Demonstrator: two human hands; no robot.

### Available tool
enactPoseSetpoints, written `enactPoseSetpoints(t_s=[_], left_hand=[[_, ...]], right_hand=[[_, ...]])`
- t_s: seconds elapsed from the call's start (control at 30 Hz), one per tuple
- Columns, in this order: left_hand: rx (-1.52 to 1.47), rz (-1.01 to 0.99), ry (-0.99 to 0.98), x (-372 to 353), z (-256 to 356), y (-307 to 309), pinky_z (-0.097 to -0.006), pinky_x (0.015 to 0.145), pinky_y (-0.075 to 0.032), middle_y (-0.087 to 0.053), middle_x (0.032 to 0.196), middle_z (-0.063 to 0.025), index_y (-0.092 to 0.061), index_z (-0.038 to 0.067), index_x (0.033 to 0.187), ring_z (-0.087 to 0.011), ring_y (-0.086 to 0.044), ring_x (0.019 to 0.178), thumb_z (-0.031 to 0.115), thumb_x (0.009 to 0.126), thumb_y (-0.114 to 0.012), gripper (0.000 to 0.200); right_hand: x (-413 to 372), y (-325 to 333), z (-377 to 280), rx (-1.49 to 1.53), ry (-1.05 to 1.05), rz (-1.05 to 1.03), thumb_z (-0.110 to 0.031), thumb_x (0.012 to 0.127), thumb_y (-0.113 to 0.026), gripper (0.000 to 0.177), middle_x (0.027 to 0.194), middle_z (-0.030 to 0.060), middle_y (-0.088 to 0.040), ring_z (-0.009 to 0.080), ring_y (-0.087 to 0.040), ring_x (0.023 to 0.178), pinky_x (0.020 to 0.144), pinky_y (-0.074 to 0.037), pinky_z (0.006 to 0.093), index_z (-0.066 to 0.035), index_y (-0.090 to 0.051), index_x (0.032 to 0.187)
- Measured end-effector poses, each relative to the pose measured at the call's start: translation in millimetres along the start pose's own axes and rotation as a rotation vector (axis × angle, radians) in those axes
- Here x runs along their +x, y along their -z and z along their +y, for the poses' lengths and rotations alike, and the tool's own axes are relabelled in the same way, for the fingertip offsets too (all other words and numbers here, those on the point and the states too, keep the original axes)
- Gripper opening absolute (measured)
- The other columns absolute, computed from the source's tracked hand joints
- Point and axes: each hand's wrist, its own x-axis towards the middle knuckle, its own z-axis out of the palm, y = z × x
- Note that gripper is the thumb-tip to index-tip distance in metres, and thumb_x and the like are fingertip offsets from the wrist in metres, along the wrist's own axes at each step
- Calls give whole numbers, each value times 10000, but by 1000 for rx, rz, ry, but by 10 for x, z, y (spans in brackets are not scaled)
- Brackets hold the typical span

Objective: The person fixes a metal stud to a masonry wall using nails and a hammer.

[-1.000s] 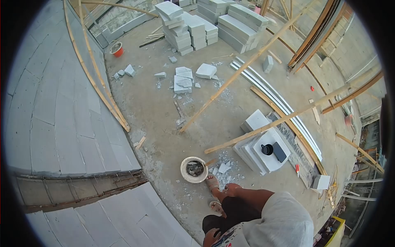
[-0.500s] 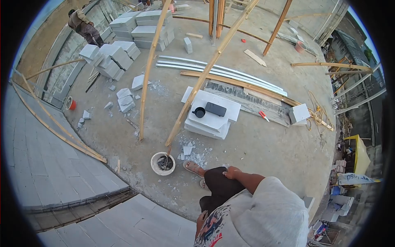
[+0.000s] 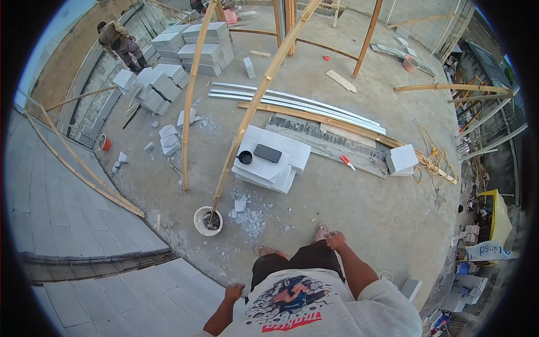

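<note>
A person stands on the concrete floor (image 3: 348, 202) of an open building site, seen from their own head looking down past a printed shirt (image 3: 292, 306) to sandalled feet. The left hand (image 3: 233, 292) hangs at the edge of the block wall (image 3: 140, 292) that curves round the near side. Its fingers (image 3: 236, 287) are curled inward and show nothing in them, though whether they grip the block edge is too small to tell. The right hand (image 3: 336, 240) rests on the right knee (image 3: 325, 254), fingers (image 3: 331, 236) bent loosely and narrowly over the dark shorts, apparently to prop the body as it leans, and holding no tool. Just ahead of the feet sits a white mortar bucket (image 3: 208, 221), near the wall and seemingly placed within easy reach of it, with a bamboo pole (image 3: 247, 112) slanting down into or just behind it. Broken block chips (image 3: 247, 216) lie scattered beside it. Beyond, a low stack of white blocks (image 3: 281, 163) serves as a makeshift counter, carrying a black mug (image 3: 245, 158) and a dark phone (image 3: 267, 153) off the dusty floor. A red-handled tool (image 3: 347, 162) lies near a long plank (image 3: 331, 143), with a single block (image 3: 401, 159) just past it. Far off, another worker (image 3: 120, 42) bends by more stacked blocks (image 3: 196, 48).
</note>
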Motion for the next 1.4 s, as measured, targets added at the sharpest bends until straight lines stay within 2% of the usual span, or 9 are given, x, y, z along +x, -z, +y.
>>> enactPoseSetpoints(t_s=[0.07, 0.17, 0.2, 0.43, 0.47, 0.5, 0.57, 1.17, 1.4], left_hand=[[85, -33, -43, 54, 438, 50, -395, 849, -506, -698, 987, -202, -739, 41, 942, -340, -670, 954, 428, 805, -652, 420], [62, -31, -104, 275, 1111, -83, -388, 852, -505, -700, 989, -202, -729, 29, 977, -339, -671, 954, 411, 808, -660, 423], [84, -52, -126, 372, 1365, -175, -388, 852, -505, -700, 989, -202, -729, 29, 977, -339, -671, 954, 411, 808, -660, 423], [-127, -152, -392, 484, 3265, -808, -354, 882, -496, -694, 1045, -197, -666, -9, 1096, -296, -670, 988, 387, 841, -664, 471], [-52, -137, -429, 409, 3486, -820, -349, 880, -497, -695, 1044, -196, -655, -17, 1106, -292, -671, 987, 382, 844, -664, 478], [-98, -184, -457, 369, 3656, -832, -351, 874, -500, -696, 1035, -197, -658, -14, 1101, -290, -673, 979, 383, 845, -664, 473], [-162, -204, -465, 337, 3789, -845, -353, 868, -503, -698, 1025, -199, -661, -11, 1096, -289, -676, 972, 383, 846, -663, 467], [-44, 19, -279, 2288, 3615, 689, -408, 927, -489, -650, 1163, -164, -468, 51, 1338, -327, -626, 1080, 333, 757, -753, 707], [194, 324, -242, 3686, 3600, 1343, -462, 1034, -407, -347, 1481, -171, -224, 189, 1498, -376, -395, 1330, 238, 717, -803, 974]], right_hand=[[-40, 41, 443, -578, 559, 448, -314, 932, -562, 317, 914, 59, -690, 140, -665, 726, 651, -546, 304, -55, -662, 1085], [-158, 18, 1038, 163, 216, 337, -295, 929, -593, 287, 822, 55, -670, 134, -639, 614, 553, -524, 274, -46, -647, 1060], [-239, 92, 1186, 577, -199, 191, -310, 933, -599, 315, 731, 62, -639, 144, -614, 595, 524, -498, 276, -28, -627, 1071], [-505, -209, 3489, 271, -165, 252, -314, 960, -559, 317, 728, 102, -611, 181, -579, 556, 450, -445, 319, -18, -573, 1074], [-850, 342, 3068, 235, -110, 210, -314, 960, -559, 317, 728, 102, -611, 181, -579, 556, 450, -445, 319, -18, -573, 1074], [-1177, 916, 2236, 885, -576, 189, -306, 966, -546, 305, 728, 108, -602, 193, -573, 553, 452, -445, 331, -18, -557, 1064], [-1168, 991, 2201, 1006, -694, 288, -315, 967, -543, 315, 745, 113, -608, 204, -582, 563, 462, -452, 333, -19, -556, 1072], [-717, 1301, 714, 839, -626, 217, -299, 946, -556, 320, 770, 102, -654, 191, -630, 596, 493, -496, 323, -21, -590, 1101], [-747, 1207, -309, 800, -766, 238, -291, 934, -589, 320, 769, 91, -659, 166, -641, 617, 493, -499, 298, -13, -602, 1091]])
